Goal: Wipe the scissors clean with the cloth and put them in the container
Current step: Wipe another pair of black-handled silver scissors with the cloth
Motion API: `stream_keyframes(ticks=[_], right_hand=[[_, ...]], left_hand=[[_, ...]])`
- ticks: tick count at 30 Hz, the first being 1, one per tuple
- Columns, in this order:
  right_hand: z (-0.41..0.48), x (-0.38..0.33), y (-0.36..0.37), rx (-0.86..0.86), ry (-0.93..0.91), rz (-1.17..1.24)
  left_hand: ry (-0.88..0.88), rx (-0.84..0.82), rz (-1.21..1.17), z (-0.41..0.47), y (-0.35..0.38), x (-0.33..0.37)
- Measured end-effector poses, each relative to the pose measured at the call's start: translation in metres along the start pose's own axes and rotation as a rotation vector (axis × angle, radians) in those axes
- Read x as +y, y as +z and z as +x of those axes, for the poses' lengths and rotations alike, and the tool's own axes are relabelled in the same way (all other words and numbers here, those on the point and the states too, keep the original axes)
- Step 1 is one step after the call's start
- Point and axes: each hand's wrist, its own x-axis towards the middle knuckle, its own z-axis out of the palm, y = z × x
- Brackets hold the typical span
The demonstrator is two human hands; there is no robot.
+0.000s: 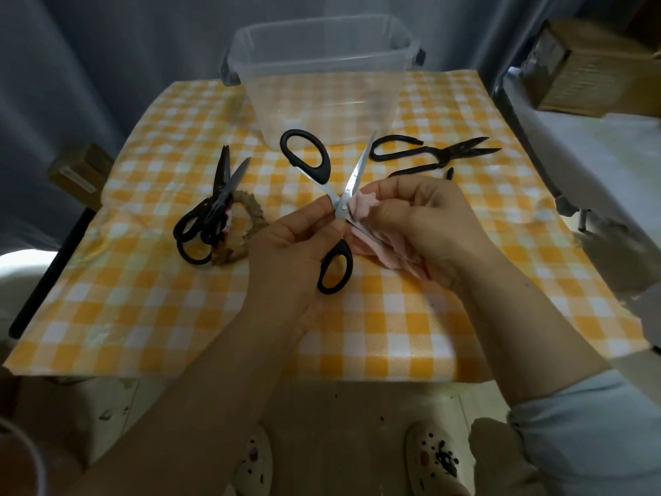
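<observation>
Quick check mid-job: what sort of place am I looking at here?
Probably a room in a home rather than a workshop: a checked yellow tablecloth covers the work surface, a grey curtain hangs behind it, and the person wears decorated clogs.

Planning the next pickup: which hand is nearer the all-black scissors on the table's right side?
Right. The right hand, gripping the cloth, is just on the near side of the all-black scissors; the left hand, pinching the open scissors, is farther left.

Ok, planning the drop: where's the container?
Head view: the container stands centre, at the far end of the table, behind the held scissors.
</observation>
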Motion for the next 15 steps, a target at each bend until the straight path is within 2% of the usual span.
stream_keyframes(ticks=[4,8,15], right_hand=[[0.005,0.0012,-0.005,0.066,0.033,-0.08],[0.0004,0.0009,-0.0061,-0.055,0.006,-0.06],[0.0023,0.007,-0.0043,-0.102,0.046,0.035]], left_hand=[[0.024,0.012,-0.008,-0.0012,0.0,0.0009],[0.054,-0.009,0.009,-0.0017,-0.0006,0.0],[0.082,-0.099,0.015,-0.0009,-0.0008,0.0003]])
